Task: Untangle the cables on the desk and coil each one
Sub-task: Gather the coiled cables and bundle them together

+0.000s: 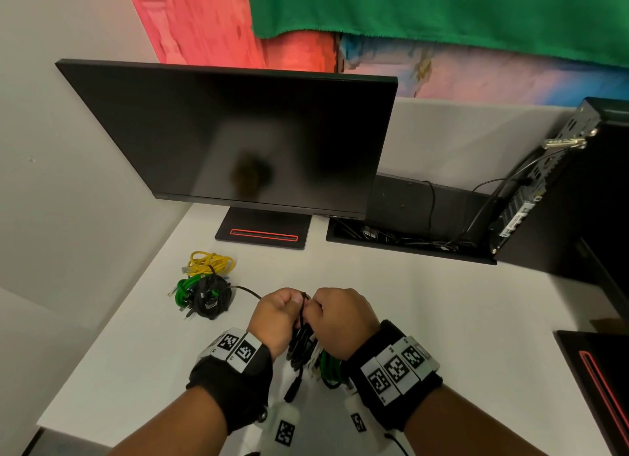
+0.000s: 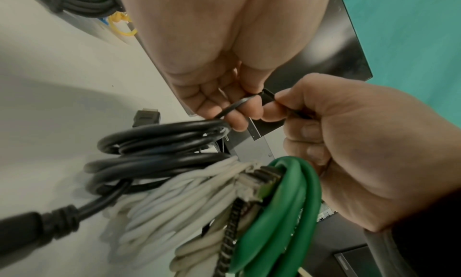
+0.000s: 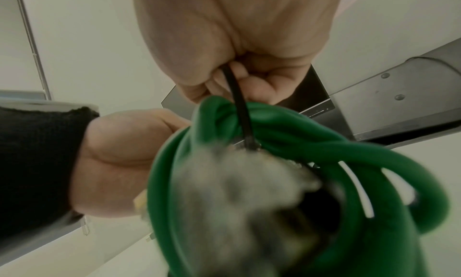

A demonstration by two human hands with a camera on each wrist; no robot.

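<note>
Both hands, left (image 1: 276,314) and right (image 1: 335,316), grip pinched on thin black tie (image 2: 239,105) above bundle (image 2: 189,174); hard pull risks tightening knots, dropping coils.

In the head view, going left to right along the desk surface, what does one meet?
Cable pile (yellow, green, black) → left hand → black cable held between the hands → right hand → second monitor base at the right edge.

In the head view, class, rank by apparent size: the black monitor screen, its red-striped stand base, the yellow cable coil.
1. Black monitor screen
2. Red-striped stand base
3. Yellow cable coil
</note>
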